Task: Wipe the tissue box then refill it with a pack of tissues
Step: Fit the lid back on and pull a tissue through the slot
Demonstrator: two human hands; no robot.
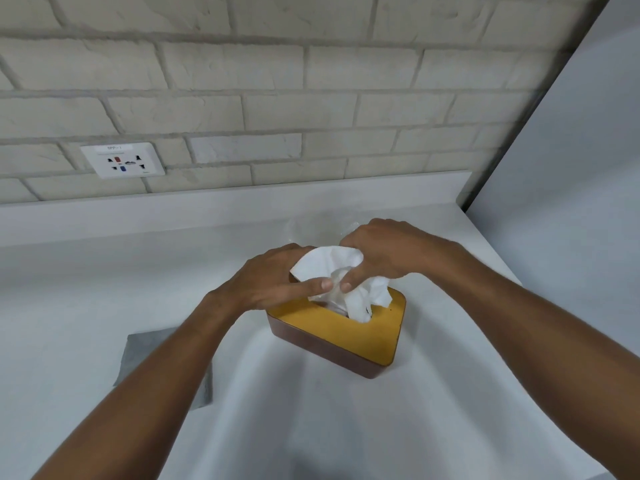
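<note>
A brown tissue box [332,344] with a yellow-orange lid stands on the white counter [346,427], turned at an angle. White tissue [360,299] sticks up out of the slot in the lid. My left hand [273,278] and my right hand [377,254] are both above the box's far end. Each pinches the tissue between thumb and fingers, and the two thumbs nearly meet. The far end of the box is hidden behind my hands and the tissue.
A grey cloth [142,351] lies flat on the counter to the left, partly under my left forearm. Clear plastic wrap [311,226] lies behind my hands. A wall socket [123,161] sits in the brick wall. A pale panel [571,168] bounds the right side.
</note>
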